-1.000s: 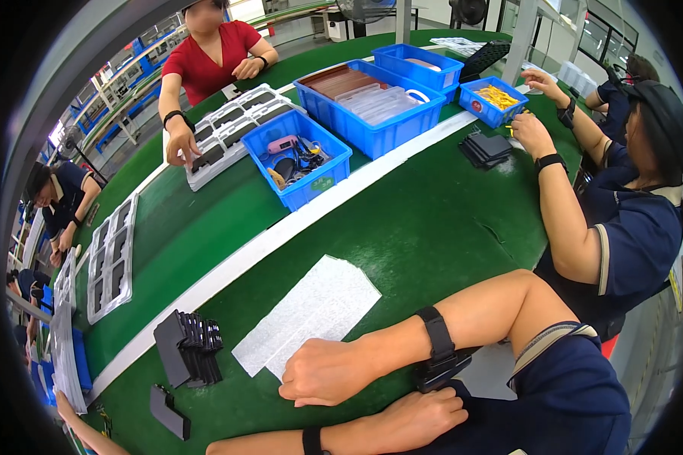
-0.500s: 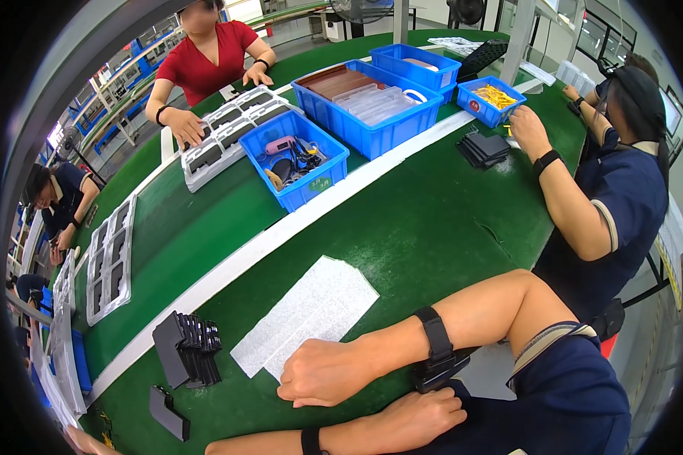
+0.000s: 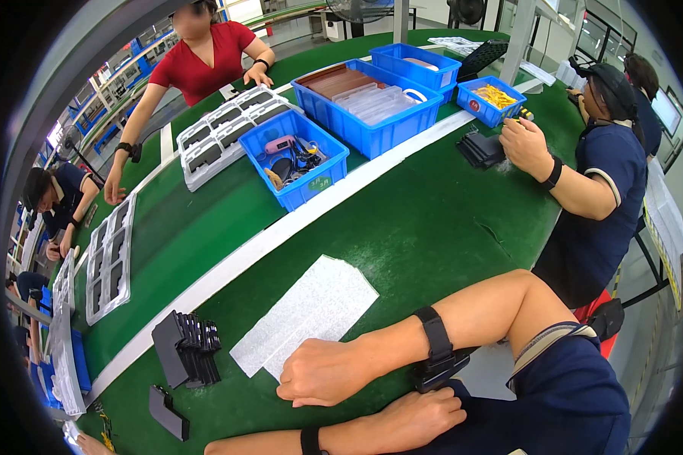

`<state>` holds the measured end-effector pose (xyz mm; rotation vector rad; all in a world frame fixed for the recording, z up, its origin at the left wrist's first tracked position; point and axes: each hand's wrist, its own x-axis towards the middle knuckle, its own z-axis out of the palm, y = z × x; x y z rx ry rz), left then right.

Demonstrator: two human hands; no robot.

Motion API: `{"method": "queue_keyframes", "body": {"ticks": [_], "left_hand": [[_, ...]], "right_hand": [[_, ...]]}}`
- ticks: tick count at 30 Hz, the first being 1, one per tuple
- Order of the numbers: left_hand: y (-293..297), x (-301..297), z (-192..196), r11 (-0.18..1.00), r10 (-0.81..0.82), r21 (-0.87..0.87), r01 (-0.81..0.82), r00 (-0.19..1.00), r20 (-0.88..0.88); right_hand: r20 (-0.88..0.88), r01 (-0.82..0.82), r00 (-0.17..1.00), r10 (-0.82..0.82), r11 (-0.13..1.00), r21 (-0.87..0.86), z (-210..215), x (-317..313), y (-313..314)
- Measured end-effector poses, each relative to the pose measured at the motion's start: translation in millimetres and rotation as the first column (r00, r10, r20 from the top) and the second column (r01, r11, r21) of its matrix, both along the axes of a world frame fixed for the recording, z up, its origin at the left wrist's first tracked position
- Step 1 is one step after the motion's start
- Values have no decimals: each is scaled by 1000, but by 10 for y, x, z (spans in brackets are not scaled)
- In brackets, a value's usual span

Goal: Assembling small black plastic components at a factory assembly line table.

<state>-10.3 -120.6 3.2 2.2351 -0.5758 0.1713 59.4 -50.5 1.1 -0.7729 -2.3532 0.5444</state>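
Head view: the right hand (image 3: pixel 322 373) is seen curled into a loose fist, knuckles up, resting on the green table (image 3: pixel 432 227); nothing is pinched in it. Its knuckles lie just beside the near edge of a white foam sheet (image 3: pixel 307 315), which is spread flat on the green surface at the middle of the near side. A black wrist strap (image 3: pixel 434 343) is worn on the right forearm, which is crossed over the left. The left hand (image 3: pixel 413 417) is laid below it at the table's near edge, fingers pressed together and lightly bent, with nothing held; a dark band is worn at its wrist.

To the left of the sheet, a row of black flat parts (image 3: pixel 188 350) is stood on edge, and one more black part (image 3: pixel 167 412) is laid apart from it nearer the rim. A white stripe (image 3: pixel 228 262) is run across the table beyond the sheet. Past it, a blue bin of tools and cables (image 3: pixel 296 155) is set, with a larger blue crate (image 3: pixel 372 102) behind and grey compartment trays (image 3: pixel 220 133) alongside. A person in red (image 3: pixel 205 57) is seen across the table with one hand on those trays; a person in navy (image 3: pixel 607 182) is seated at the right, a hand near a small blue bin of yellow parts (image 3: pixel 493 98).
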Motion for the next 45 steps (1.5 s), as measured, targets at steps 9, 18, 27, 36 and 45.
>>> {"method": "queue_keyframes", "body": {"ticks": [9,18,27,36,45], "left_hand": [[-4,-2,-13,1000,9,-13,-9,1000,6],[-3,-6,-10,1000,9,-4,-8,1000,5],[-11,-1,-14,1000,15,-9,-14,1000,21],[-4,-1,-8,1000,10,-2,-10,1000,16],[0,7,-2,1000,11,-10,-11,1000,16]], "right_hand": [[11,2,1000,-2,1000,4,-6,-2,5],[-2,1,1000,-1,1000,-1,2,-3,-1],[-87,16,996,-17,1000,-6,-27,-26,3],[19,2,1000,-2,1000,-3,7,4,3],[-89,20,996,-20,1000,3,-31,-21,11]]}}
